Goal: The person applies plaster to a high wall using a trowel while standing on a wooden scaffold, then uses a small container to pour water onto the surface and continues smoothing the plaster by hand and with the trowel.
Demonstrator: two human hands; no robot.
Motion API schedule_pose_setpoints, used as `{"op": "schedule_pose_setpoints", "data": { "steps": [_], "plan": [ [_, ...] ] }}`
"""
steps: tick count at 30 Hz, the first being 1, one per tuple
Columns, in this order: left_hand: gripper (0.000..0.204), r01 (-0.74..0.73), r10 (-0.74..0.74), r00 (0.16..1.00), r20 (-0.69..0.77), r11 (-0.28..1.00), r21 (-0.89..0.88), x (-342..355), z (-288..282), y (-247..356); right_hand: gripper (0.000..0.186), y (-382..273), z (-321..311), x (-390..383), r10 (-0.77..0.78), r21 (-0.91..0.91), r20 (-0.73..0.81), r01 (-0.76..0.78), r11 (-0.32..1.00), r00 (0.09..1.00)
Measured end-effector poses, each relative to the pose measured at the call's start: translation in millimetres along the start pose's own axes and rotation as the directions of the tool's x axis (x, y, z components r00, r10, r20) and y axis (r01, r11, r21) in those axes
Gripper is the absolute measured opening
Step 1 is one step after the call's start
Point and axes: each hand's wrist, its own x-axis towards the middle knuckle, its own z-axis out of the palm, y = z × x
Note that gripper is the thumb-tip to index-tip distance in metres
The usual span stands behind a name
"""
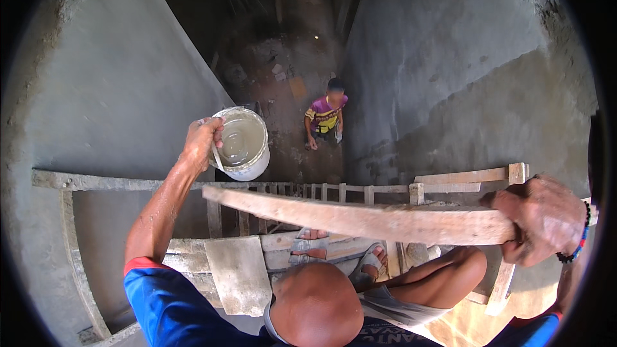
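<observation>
My left hand grips the handle and rim of a white bucket, held out over the drop at the left; cloudy water or slurry lies in its bottom. My right hand, with a beaded bracelet at the wrist, is wrapped round a rough light wooden board that runs across the view to below the bucket. My sandalled feet rest on planks beneath the board, beside a pale square panel.
A person in a purple and yellow shirt stands on the dusty floor far below. Grey plastered walls rise on both sides. A wooden scaffold frame spans the space, its rungs continuing across the middle.
</observation>
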Motion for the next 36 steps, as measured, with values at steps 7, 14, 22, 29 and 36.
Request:
{"op": "schedule_pose_setpoints", "data": {
  "steps": [7,14,22,29,36],
  "plan": [
    [0.015,-0.034,0.035,0.999,-0.038,0.999,0.029,46,14,-93,0.056,34,22,-28,0.355,0.232,0.41,-0.472,0.85,0.84],
    [0.007,0.011,-0.011,0.999,-0.038,1.0,0.013,85,60,-189,0.04,69,73,-51,0.396,0.412,0.221,-0.454,0.79,0.891],
    [0.026,0.17,-0.15,0.983,-0.103,0.96,0.222,124,95,-318,0.054,48,44,-76,0.529,0.119,0.452,-0.636,0.763,0.718],
    [0.036,0.157,-0.163,0.986,-0.02,0.904,0.397,91,139,-359,0.042,29,33,-72,0.572,0.089,0.374,-0.642,0.761,0.73],
    [0.03,0.054,-0.054,0.998,-0.012,0.907,0.417,69,169,-383,0.038,16,13,2,0.501,-0.093,0.323,-0.5,0.861,0.803]
  ]
}}
